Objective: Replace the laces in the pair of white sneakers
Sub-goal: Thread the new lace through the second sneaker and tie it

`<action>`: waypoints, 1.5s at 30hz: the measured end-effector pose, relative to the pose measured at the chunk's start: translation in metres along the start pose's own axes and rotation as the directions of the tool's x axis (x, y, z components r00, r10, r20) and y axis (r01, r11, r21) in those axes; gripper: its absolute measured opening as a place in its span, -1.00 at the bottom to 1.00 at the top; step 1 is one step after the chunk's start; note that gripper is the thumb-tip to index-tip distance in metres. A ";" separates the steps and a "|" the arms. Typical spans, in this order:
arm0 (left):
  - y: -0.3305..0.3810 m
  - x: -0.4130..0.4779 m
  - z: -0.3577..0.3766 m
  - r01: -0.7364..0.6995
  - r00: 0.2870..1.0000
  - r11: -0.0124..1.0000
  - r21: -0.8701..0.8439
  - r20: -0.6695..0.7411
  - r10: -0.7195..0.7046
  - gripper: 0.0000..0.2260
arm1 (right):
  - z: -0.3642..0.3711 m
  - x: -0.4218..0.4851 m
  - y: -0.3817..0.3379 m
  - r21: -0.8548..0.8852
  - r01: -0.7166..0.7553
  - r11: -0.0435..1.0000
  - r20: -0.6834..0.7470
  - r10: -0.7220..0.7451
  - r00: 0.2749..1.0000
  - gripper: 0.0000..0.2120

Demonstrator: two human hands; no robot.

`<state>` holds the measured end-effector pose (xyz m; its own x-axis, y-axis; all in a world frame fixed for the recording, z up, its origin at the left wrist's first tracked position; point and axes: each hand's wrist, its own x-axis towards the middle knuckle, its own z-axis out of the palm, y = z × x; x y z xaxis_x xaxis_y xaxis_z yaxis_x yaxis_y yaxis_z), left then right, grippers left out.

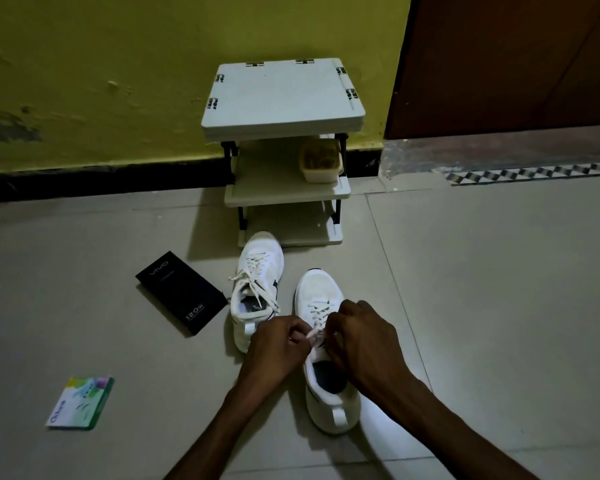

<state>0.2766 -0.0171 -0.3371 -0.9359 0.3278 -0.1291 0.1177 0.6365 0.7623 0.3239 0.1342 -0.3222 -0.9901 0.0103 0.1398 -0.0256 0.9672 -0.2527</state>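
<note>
Two white sneakers stand on the tiled floor, toes pointing away from me. The left sneaker (pixel 257 282) is laced, with loose lace ends trailing over its sides. The right sneaker (pixel 323 296) is nearer, and both my hands work over its tongue. My left hand (pixel 278 344) pinches the end of a white lace (pixel 313 332) between thumb and fingers. My right hand (pixel 364 337) has its fingers curled around the lace at the upper eyelets, which it hides. Crossed lacing (pixel 319 311) shows on the front of this shoe.
A small white three-tier rack (pixel 284 109) stands against the yellow wall, with a plastic container (pixel 321 161) on its middle shelf. A black phone box (pixel 182 292) lies left of the shoes. A green and white packet (pixel 80 401) lies at the near left. A brown door (pixel 506 64) is at the right.
</note>
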 end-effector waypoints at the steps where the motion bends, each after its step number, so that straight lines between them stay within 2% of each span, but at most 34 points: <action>1: -0.001 0.001 -0.001 0.007 1.000 0.999 -0.032 0.015 -0.006 -0.93 | 0.002 0.001 -0.001 -0.048 0.014 0.999 0.002 -0.013 1.000 -0.80; 4: -0.003 0.003 -0.004 0.041 0.997 0.993 -0.113 0.067 -0.034 -0.81 | 0.010 0.006 -0.002 -0.093 0.042 0.995 -0.007 -0.042 0.999 -0.81; 7: -0.008 0.004 -0.005 0.062 0.994 0.989 -0.136 0.092 -0.050 -0.91 | 0.015 0.005 0.000 -0.056 0.036 0.998 -0.013 -0.037 0.999 -0.88; 12: -0.010 0.005 -0.005 0.063 0.993 0.986 -0.153 0.105 -0.048 -0.83 | 0.018 -0.002 0.002 0.034 0.012 0.999 -0.085 -0.009 0.996 -0.87; 17: -0.011 0.006 -0.001 0.063 0.997 0.995 -0.077 0.054 -0.059 -0.95 | 0.022 -0.004 -0.006 -0.045 -0.018 0.999 -0.124 0.012 0.992 -0.84; 20: -0.010 0.007 0.002 0.059 0.998 0.996 -0.065 0.022 -0.058 -0.94 | 0.025 -0.006 -0.011 -0.087 -0.030 0.996 -0.134 0.019 0.991 -0.79; 24: -0.012 0.008 0.001 0.042 0.999 0.999 -0.014 0.031 -0.041 -0.93 | 0.029 -0.004 -0.009 -0.066 -0.023 0.998 -0.140 0.014 0.990 -0.75; 29: -0.015 0.011 -0.003 0.019 0.994 0.999 -0.048 0.112 -0.013 -0.96 | 0.030 -0.006 -0.003 -0.011 -0.018 1.000 -0.121 0.017 0.993 -0.69; 39: -0.003 0.008 0.001 -0.041 0.999 0.991 0.129 0.035 0.037 -0.95 | 0.028 -0.004 -0.006 -0.090 -0.005 0.996 -0.117 -0.005 0.993 -0.71; 42: 0.000 0.004 0.004 -0.068 0.997 0.979 0.192 -0.030 0.075 -0.93 | 0.031 -0.004 -0.010 -0.059 -0.037 0.998 -0.090 0.032 0.995 -0.73; 45: 0.002 0.002 0.005 -0.067 0.996 0.981 0.182 -0.042 0.076 -0.93 | 0.030 -0.007 -0.009 0.053 -0.060 0.997 -0.093 0.065 0.994 -0.77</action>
<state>0.2766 -0.0115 -0.3393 -0.9373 0.3458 -0.0442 0.2390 0.7297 0.6407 0.3265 0.1181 -0.3499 -0.9725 0.0966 0.2118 0.0266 0.9500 -0.3112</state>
